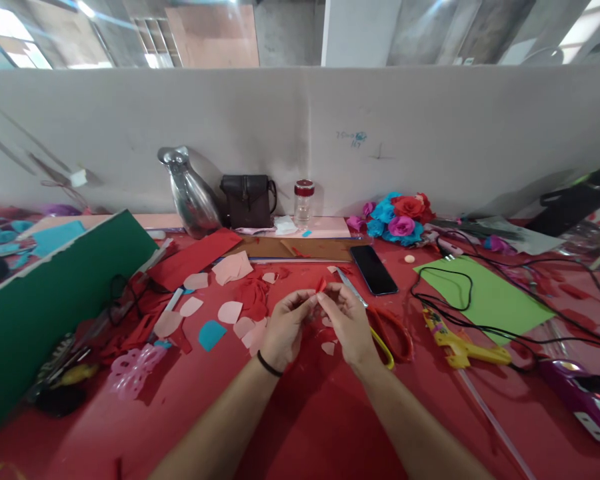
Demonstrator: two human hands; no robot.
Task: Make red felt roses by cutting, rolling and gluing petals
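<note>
While pinching a small red piece (321,285) between the fingers of the left hand (286,328) and right hand (350,328), holds it over the red table (190,393) — near pale pink cutouts (230,311) leftward and red-handled scissors (405,339) rightward.

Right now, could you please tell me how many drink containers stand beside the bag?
2: the jug left of the bag, the bottle right of it. Anything behind the bag is hidden.

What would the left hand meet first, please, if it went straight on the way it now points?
Most likely the right hand, just across the small red piece held between them, though depth is hard to judge.
</note>
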